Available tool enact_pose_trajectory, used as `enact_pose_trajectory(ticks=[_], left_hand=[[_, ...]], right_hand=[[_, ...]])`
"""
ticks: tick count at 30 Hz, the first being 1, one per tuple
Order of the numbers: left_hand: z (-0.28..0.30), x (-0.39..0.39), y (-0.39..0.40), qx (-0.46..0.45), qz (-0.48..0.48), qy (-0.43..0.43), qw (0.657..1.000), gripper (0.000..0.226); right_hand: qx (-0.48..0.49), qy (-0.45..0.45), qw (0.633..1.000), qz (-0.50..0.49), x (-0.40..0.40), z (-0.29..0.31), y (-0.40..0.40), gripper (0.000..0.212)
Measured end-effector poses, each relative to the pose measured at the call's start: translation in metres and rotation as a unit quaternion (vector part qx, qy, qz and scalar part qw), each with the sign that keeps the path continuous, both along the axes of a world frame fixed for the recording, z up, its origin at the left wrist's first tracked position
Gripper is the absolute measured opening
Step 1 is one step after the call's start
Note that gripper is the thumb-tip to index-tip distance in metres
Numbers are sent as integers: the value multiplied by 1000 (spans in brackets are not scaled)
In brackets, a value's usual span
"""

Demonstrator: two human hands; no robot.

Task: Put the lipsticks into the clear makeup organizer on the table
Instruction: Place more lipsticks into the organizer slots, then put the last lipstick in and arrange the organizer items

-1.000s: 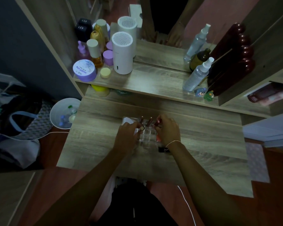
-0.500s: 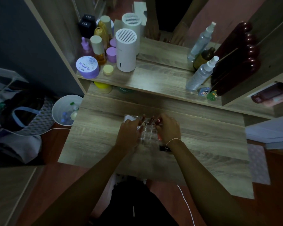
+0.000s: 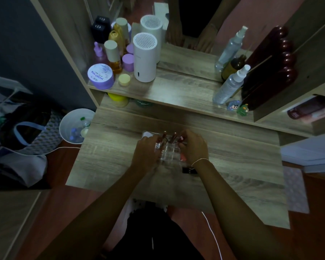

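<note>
The clear makeup organizer (image 3: 168, 153) stands on the wooden table (image 3: 242, 166), between my hands. Three dark red lipsticks (image 3: 174, 137) stand upright in its far cells. My left hand (image 3: 148, 152) is against the organizer's left side, its fingers pinching a lipstick (image 3: 165, 140) that leans into a cell. My right hand (image 3: 194, 147) curls round the right side, fingertips on the rightmost lipstick (image 3: 181, 138). A pink lipstick (image 3: 183, 157) shows under my right palm. A black lipstick (image 3: 189, 170) lies flat on the table near my right wrist.
The raised shelf behind holds a white cylinder (image 3: 144, 59), a purple jar (image 3: 100, 76), several bottles (image 3: 114, 56) and two spray bottles (image 3: 230, 85). A mirror stands behind it. A white bin (image 3: 73, 126) and a bag (image 3: 24, 126) are on the floor at left.
Both hands stay at the organizer. The lipstick in my left hand has gone from tilted above the cells to lower in one. The view has shifted slightly.
</note>
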State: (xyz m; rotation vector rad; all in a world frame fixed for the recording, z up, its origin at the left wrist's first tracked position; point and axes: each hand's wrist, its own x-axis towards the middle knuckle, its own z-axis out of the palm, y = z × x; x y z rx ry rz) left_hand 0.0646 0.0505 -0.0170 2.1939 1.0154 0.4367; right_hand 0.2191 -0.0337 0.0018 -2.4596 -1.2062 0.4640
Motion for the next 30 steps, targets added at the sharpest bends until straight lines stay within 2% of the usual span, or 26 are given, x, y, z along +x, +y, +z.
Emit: enact_pose_trajectory(ticks=[4, 6, 9, 11, 14, 16, 18, 23, 30], left_hand=[[1, -5, -5, -21, 49, -19, 998, 19], [-3, -15, -14, -7, 50, -33, 998, 21], [-11, -32, -33, 88, -40, -41, 994, 25], [-17, -33, -44, 109, -121, -26, 986, 28], [-32, -30, -59, 132, -213, 10, 968, 46], [-36, -29, -68, 141, -250, 36, 957, 51], [-38, -27, -74, 148, -271, 69, 949, 56], [-41, -27, -78, 149, -271, 131, 942, 65], [-50, -33, -74, 150, -277, 195, 929, 62]], right_hand=[[61, 2, 998, -14, 4, 12, -18, 37], [96, -7, 995, -31, 8, 16, -34, 34], [142, -23, 987, -74, 13, 17, -65, 20], [160, -28, 980, -118, 11, 10, -88, 10], [116, 3, 979, -169, 1, -12, -118, 13], [75, 39, 983, -166, -7, -26, -129, 26], [49, 69, 986, -141, -15, -36, -133, 29], [20, 87, 990, -105, -25, -50, -131, 39], [0, 73, 990, -124, -35, -54, -122, 41]])
